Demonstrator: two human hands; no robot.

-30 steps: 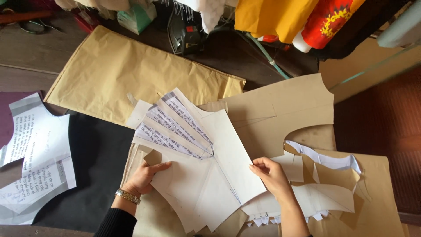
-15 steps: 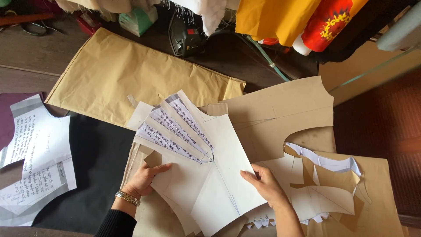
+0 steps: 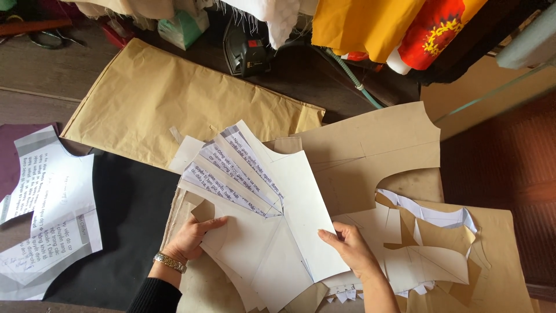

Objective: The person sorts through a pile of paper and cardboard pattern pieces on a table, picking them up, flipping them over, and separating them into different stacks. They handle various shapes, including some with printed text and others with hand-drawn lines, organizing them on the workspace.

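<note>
Your left hand point(image 3: 188, 240) pins the fanned white pattern pieces point(image 3: 260, 214) flat on the table point(image 3: 35, 69), fingers spread; your right hand point(image 3: 350, 249) pinches their right edge. Brown pieces point(image 3: 370, 150) lie beneath and beside, still unsorted.

Dark wood floor point(image 3: 35, 72), daylight from above. Yellow and red cloth point(image 3: 399, 29) hangs at top. Reddish rug point(image 3: 504, 174) right, possibly carpet.
</note>
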